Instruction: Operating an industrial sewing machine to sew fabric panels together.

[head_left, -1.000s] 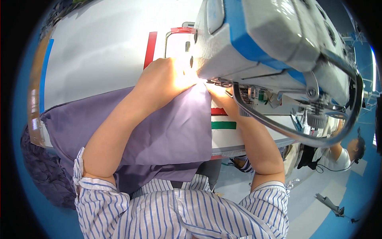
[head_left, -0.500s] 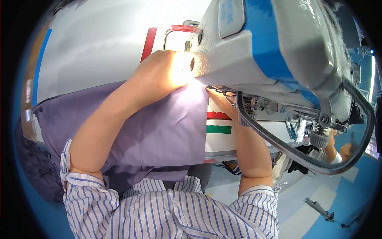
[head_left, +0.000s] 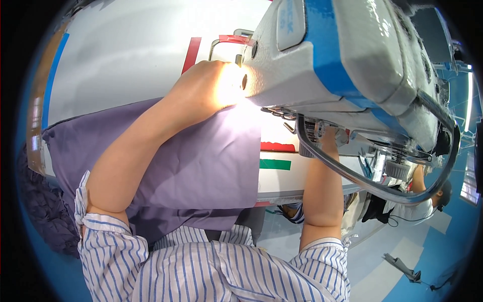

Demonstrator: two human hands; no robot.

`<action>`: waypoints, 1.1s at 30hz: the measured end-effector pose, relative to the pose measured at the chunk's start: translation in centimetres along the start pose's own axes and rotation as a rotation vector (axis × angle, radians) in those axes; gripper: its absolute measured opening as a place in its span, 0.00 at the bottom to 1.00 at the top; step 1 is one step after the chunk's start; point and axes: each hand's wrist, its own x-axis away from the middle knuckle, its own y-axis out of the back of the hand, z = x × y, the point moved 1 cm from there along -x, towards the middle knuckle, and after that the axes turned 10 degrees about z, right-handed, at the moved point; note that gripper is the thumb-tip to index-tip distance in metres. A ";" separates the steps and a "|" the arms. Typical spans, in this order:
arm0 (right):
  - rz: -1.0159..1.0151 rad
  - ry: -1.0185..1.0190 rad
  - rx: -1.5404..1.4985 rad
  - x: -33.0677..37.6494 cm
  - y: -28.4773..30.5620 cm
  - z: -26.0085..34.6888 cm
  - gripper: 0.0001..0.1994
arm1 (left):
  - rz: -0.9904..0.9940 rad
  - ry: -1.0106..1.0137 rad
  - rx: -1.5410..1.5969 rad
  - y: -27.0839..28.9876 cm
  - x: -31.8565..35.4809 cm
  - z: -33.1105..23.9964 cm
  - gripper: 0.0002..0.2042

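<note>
A piece of purple fabric (head_left: pixel 211 161) lies across the white work table and hangs over its front edge toward my lap. My left hand (head_left: pixel 209 88) rests at the fabric's far right part, close against the head of a white and blue sewing machine (head_left: pixel 297 70). Bright lamp glare and the machine head hide its fingers. To the right, my right hand (head_left: pixel 329 137) reaches up behind the machine's metal guard rod (head_left: pixel 347 176), near the knobs and thread parts under the head. Most of that hand is hidden, fingers included.
Red tape (head_left: pixel 191 55) and green tape (head_left: pixel 275 164) mark the white table (head_left: pixel 121 55). Dark purple fabric (head_left: pixel 45 211) is bunched at the far left. Beyond the machine on the right, another person (head_left: pixel 427 206) sits at work.
My right hand has moved right and away from the fabric, behind the guard rod. My left hand and the fabric stay nearly in place. The view has shifted slightly.
</note>
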 end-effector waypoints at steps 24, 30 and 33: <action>-0.195 -0.139 -0.273 3.1 -0.3 2.5 0.09 | -0.003 -0.010 -0.158 -0.5 -0.7 1.9 0.08; -0.167 0.231 -0.227 12.2 -1.6 10.9 0.07 | -0.070 -0.099 -0.537 0.6 6.9 0.4 0.26; 0.395 0.042 -0.554 22.5 -5.4 13.5 0.20 | 0.114 0.036 -0.375 1.8 13.7 -2.5 0.34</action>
